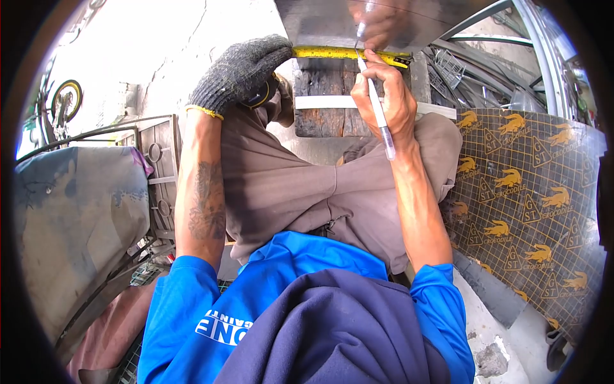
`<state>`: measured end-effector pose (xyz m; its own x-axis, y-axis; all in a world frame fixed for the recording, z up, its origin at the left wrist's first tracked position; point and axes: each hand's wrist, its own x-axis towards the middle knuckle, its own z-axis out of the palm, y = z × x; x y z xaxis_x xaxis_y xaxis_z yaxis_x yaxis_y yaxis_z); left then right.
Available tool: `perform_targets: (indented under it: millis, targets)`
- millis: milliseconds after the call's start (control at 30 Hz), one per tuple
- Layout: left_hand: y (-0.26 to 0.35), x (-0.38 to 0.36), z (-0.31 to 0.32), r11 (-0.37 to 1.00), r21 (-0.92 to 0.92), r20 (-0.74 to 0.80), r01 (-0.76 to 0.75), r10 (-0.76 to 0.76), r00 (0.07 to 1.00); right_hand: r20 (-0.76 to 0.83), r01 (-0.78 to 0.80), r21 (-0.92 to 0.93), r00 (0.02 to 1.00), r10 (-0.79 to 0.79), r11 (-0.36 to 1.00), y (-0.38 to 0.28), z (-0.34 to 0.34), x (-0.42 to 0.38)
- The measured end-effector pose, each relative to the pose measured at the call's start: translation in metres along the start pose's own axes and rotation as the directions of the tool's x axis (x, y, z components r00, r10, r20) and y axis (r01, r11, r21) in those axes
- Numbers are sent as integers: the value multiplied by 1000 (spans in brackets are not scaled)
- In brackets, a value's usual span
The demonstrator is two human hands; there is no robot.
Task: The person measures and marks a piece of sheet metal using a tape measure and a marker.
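Closest to camera: dark blue cloth [332, 333] bunched over a blue shirt [192, 307], then grey trousers [288, 185] on bent knees.

Yellow tape measure [348, 53] lies stretched along the lower edge of a metal sheet [320, 22], which rests on a dark weathered wood block [329, 102] between the knees.

Left hand [243, 70], in a grey knit glove, is closed around the tape measure's case and pins the tape against the sheet edge at the left end.

Right hand [384, 89], bare, fingers pinched on a slim white scriber [377, 105], pencil-style grip. Its tip touches the sheet just above the tape, near the tape's right end. The sheet reflects the hand.

A pale flat strip [326, 102] crosses the wood block just below the tape.

Right of the legs: black sheet with gold crocodile logos [531, 192] on the floor. Above it, a pile of metal frames and bars [486, 70]. Left: worn blue-grey cover [77, 217] beside a metal grille [157, 173]. Far left, blurred wheel [66, 99].
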<state>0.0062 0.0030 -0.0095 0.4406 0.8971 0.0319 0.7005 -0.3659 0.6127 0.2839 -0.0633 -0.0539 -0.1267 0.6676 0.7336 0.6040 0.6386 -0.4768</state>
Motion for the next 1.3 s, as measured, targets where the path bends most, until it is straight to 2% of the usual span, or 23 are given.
perform_targets:
  millis: [167,533,633,700,767,933,1000,1033,1167,1200,1267,1300]
  targets:
    - [3,1,-4,999,-11,61,52,-51,997,-1,-13,20,1000,13,1000,1,0,-1]
    - [-1,0,0,1000,-1,14,10,-10,1000,-2,-16,8,1000,16,1000,0,1,0]
    - [0,0,0,1000,-6,9,4,-4,1000,-26,3,15,1000,-2,1000,1,1,-1]
    - [2,0,-2,1000,-4,2,-1,1,1000,-83,25,140,996,-13,990,2,-1,-1]
    - [6,1,-5,995,-13,64,95,-94,993,-81,36,143,996,-25,989,1,-4,-2]
    - [-3,1,-1,998,-19,61,60,-59,996,-129,81,111,989,-67,991,2,-13,2]
    - [-1,1,-3,999,-19,60,48,-47,997,-204,34,97,979,-13,995,0,-17,3]
    - [4,0,-4,996,-29,85,85,-82,993,-290,47,82,957,-21,996,4,-15,4]
    - [14,-6,-3,977,-98,175,190,-171,970,-337,-29,71,940,52,997,6,-30,0]
    - [14,-7,-3,978,-93,168,187,-170,971,-350,-53,81,933,79,995,8,-33,-2]
    - [14,-9,-4,994,-105,210,35,-13,978,-396,-96,141,907,145,985,12,-35,-5]
    - [23,-8,-8,996,-76,251,49,-29,967,-409,-162,213,881,238,964,10,-35,-6]
